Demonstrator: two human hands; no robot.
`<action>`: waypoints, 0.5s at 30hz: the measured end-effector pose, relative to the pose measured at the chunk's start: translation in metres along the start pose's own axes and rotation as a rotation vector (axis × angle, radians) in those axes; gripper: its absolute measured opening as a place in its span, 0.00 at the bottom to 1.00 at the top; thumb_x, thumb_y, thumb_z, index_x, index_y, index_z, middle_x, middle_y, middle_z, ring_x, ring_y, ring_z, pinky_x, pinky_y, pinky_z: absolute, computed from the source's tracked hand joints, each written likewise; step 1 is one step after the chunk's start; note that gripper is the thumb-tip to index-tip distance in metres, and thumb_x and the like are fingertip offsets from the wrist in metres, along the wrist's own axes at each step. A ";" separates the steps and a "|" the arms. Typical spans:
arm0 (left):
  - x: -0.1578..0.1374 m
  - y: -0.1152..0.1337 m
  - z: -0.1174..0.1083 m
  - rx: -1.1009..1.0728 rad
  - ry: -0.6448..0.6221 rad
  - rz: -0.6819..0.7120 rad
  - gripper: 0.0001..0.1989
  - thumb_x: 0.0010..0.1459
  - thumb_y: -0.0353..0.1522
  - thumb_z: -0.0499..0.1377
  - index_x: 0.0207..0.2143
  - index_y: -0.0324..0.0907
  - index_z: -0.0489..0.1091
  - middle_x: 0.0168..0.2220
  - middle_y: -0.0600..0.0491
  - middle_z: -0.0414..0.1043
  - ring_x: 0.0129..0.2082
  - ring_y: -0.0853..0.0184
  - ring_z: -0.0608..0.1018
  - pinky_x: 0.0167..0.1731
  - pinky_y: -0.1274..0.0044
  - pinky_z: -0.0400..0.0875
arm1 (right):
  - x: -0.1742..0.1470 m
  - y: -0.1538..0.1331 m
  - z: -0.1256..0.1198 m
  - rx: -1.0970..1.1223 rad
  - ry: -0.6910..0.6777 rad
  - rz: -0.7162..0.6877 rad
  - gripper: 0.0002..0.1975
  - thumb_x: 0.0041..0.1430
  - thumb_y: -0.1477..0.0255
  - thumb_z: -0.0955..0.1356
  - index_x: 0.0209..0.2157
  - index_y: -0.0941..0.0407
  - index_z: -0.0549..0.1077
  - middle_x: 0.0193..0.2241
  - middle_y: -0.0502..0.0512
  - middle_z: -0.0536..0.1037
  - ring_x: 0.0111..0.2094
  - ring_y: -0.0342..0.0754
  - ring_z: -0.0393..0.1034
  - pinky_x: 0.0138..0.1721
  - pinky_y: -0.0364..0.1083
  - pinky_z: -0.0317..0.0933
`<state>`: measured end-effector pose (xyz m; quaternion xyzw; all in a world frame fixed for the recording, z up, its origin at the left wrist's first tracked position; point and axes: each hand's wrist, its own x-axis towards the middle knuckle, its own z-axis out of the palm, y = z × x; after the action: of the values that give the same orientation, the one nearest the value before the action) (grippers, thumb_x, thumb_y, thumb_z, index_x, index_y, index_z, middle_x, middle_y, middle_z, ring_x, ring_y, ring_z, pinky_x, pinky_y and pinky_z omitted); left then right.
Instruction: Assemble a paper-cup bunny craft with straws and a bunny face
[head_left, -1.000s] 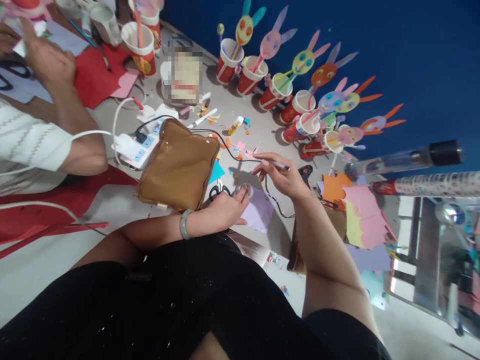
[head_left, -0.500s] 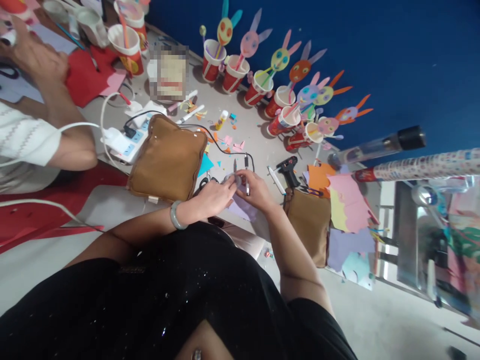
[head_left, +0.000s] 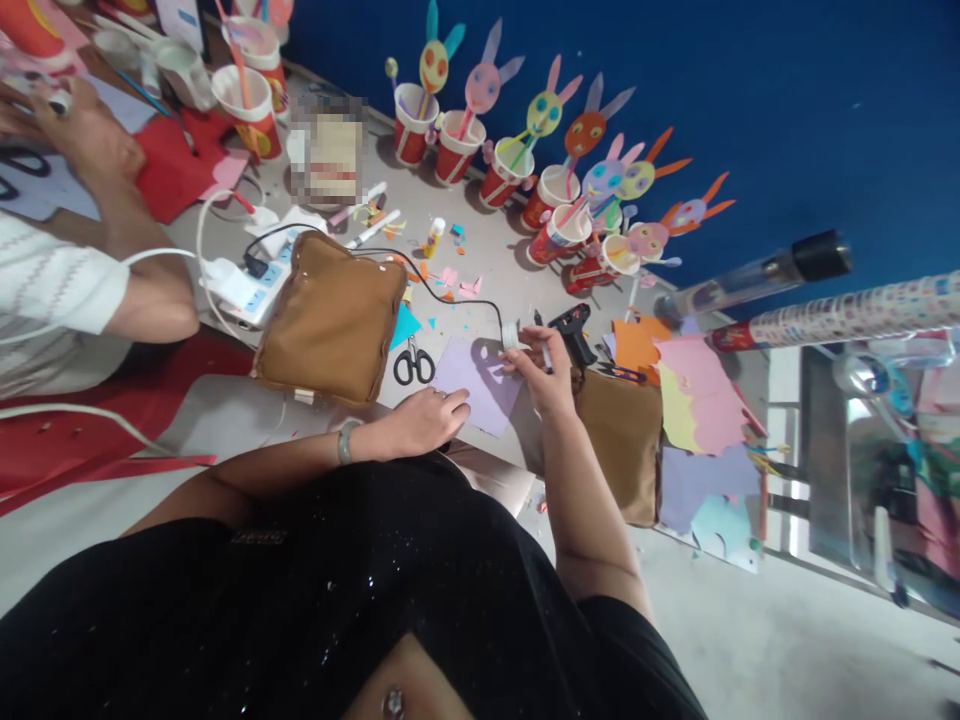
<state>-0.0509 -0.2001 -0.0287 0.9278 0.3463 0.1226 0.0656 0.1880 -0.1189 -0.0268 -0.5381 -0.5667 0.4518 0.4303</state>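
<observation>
My right hand (head_left: pixel 551 375) is raised over the right side of a lavender paper sheet (head_left: pixel 469 385), its fingers curled around a slim white pen (head_left: pixel 547 355). At its fingertips is a small whitish ribbed cylinder (head_left: pixel 510 335); whether the fingers grip it or only touch it I cannot tell. My left hand (head_left: pixel 429 420) lies palm down at the table's front edge by the sheet, fingers stretched and holding nothing. Black-handled scissors (head_left: pixel 414 365) rest left of the paper. Just beyond my right hand lies a black glue gun (head_left: pixel 574 330).
Brown cushions flank my hands, one left (head_left: pixel 330 320), one right (head_left: pixel 619 440). Paper cups with rabbit figures (head_left: pixel 506 170) line the blue wall. A glue stick (head_left: pixel 433 238) stands among scraps. At left, a co-worker's arm (head_left: pixel 112 200) reaches over red paper near a power strip (head_left: pixel 255 285).
My hands have parted. The right moved right with the pen, and the left drew back toward the table edge. Scissors and lavender sheet now show more fully.
</observation>
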 end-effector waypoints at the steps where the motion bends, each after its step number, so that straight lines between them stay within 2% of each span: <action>1: -0.001 0.000 0.002 -0.001 0.019 -0.004 0.10 0.71 0.29 0.55 0.43 0.37 0.77 0.54 0.41 0.79 0.32 0.66 0.81 0.34 0.70 0.71 | -0.004 0.002 -0.003 0.006 0.032 0.003 0.26 0.54 0.55 0.79 0.50 0.45 0.70 0.47 0.50 0.77 0.34 0.44 0.77 0.34 0.47 0.78; 4: -0.005 0.000 0.007 0.000 0.083 0.010 0.11 0.72 0.30 0.55 0.47 0.37 0.77 0.58 0.39 0.78 0.35 0.65 0.82 0.38 0.70 0.74 | -0.017 0.004 -0.010 -0.100 0.054 -0.029 0.26 0.53 0.58 0.80 0.50 0.46 0.70 0.47 0.51 0.79 0.34 0.44 0.76 0.33 0.46 0.76; 7: -0.006 -0.002 0.009 0.035 0.145 0.041 0.11 0.72 0.31 0.55 0.47 0.37 0.77 0.56 0.41 0.79 0.33 0.65 0.82 0.37 0.69 0.74 | -0.029 0.001 -0.012 -0.294 0.010 -0.097 0.26 0.54 0.59 0.78 0.51 0.48 0.70 0.48 0.55 0.79 0.34 0.46 0.75 0.32 0.47 0.73; 11: -0.005 -0.003 0.011 0.077 0.216 0.062 0.11 0.71 0.30 0.55 0.45 0.38 0.77 0.54 0.43 0.81 0.31 0.65 0.82 0.35 0.69 0.74 | -0.038 -0.004 -0.006 -0.502 -0.061 -0.201 0.24 0.58 0.62 0.76 0.53 0.51 0.70 0.44 0.56 0.80 0.32 0.48 0.75 0.39 0.52 0.74; 15: -0.006 -0.003 0.012 0.069 0.195 0.065 0.11 0.72 0.31 0.55 0.45 0.37 0.77 0.55 0.42 0.80 0.33 0.64 0.82 0.36 0.69 0.74 | -0.039 -0.005 0.002 -0.589 -0.097 -0.211 0.22 0.62 0.63 0.73 0.55 0.52 0.70 0.47 0.59 0.81 0.38 0.52 0.78 0.44 0.54 0.74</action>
<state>-0.0535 -0.2022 -0.0414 0.9240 0.3247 0.2021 -0.0045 0.1867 -0.1580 -0.0220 -0.5559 -0.7456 0.2462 0.2730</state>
